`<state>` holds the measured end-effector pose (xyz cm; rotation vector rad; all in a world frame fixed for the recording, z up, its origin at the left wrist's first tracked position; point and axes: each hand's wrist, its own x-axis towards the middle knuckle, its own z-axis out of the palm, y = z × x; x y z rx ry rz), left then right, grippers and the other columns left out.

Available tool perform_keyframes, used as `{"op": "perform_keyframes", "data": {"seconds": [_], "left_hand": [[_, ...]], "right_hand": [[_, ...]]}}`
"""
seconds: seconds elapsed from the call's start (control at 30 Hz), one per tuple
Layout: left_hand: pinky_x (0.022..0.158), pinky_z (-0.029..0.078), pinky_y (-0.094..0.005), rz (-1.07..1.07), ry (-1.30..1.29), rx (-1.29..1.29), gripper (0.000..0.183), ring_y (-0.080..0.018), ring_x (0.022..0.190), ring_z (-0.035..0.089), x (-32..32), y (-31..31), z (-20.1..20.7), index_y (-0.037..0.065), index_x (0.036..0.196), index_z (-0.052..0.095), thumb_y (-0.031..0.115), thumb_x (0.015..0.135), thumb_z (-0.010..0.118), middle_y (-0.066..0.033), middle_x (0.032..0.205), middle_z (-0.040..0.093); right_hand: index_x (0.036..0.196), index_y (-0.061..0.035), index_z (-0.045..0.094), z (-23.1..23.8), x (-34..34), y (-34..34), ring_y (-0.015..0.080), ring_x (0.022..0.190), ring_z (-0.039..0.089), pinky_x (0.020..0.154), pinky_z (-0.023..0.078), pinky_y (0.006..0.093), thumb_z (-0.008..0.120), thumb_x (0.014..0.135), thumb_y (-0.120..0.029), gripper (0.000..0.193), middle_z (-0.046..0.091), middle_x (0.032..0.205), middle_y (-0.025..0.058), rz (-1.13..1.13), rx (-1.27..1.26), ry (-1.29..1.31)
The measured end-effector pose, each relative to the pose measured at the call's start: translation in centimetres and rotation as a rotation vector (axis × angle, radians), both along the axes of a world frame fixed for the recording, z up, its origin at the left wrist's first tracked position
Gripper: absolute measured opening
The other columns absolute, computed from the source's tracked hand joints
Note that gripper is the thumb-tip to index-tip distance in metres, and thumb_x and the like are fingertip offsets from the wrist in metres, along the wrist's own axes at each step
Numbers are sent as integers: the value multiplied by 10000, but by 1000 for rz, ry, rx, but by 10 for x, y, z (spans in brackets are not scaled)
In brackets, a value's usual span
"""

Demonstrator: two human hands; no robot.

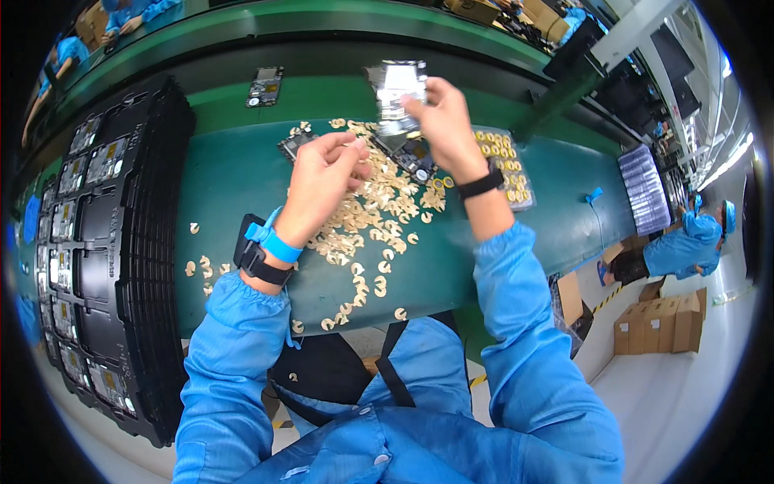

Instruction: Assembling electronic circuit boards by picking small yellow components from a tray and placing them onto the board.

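My right hand [447, 125] grips a phone-sized electronic assembly [401, 90] with a pale panel, raised over the far part of the bench and slightly blurred. My left hand [324, 179] is closed, thumb and fingertips pinched together. Whatever they may hold is too small to name. Beneath both hands spreads a pile of small beige C-shaped pieces [379, 198]. A dark circuit-board assembly [418, 159] lies on the pile below my right hand. Another dark assembly [294, 143] rests just past my left hand, partly covered by it.
Tall stacked black trays [121, 266] with similar assemblies stand at the left. One assembly [264, 87] lies on the far green ledge. A clear tray of yellow rings [516, 181] sits right of my right wrist. Farther right are stacked clear trays [645, 189], cartons [657, 324] and a person [685, 242].
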<state>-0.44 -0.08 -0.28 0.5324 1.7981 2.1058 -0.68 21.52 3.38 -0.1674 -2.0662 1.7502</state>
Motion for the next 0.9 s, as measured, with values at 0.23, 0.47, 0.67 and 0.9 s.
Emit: {"op": "perform_keyframes", "data": {"seconds": [0.23, 0.47, 0.67, 0.9], "left_hand": [[719, 621, -277, -56, 24, 127, 265, -238, 880, 763, 0, 2, -3, -82, 1187, 620, 151, 1078, 552, -159, 1061, 727], [762, 633, -299, 116, 72, 249, 297, -274, 936, 761, 6, -3, 18, -102, 1239, 576, 152, 1092, 530, -193, 1101, 712], [822, 630, -314, 147, 194, 278, 290, -294, 1019, 748, 4, 3, 37, -115, 1246, 568, 121, 1079, 549, -203, 1156, 699], [832, 613, -335, 116, 281, 167, 304, -283, 1044, 739, -11, 9, 60, -105, 1267, 577, 125, 1068, 565, -193, 1157, 706]], "right_hand": [[1165, 56, 613, 5, 51, -25, 131, 822, 701, 683, 569, 283, 783, 894, -82, 349, 725, 948, 121, 42, 59, -19], [928, -1, 735, 8, 118, 50, 303, 897, 659, 817, 528, 444, 787, 833, -136, 172, 677, 886, 138, -109, 1030, -13], [751, -55, 767, -11, 128, 43, 305, 1015, 592, 895, 457, 419, 671, 761, -85, 101, 694, 919, 94, -91, 1680, -165], [755, -53, 748, -17, 121, 53, 299, 1006, 595, 894, 453, 419, 692, 787, -69, 67, 693, 905, 94, -105, 1599, -46]]}}
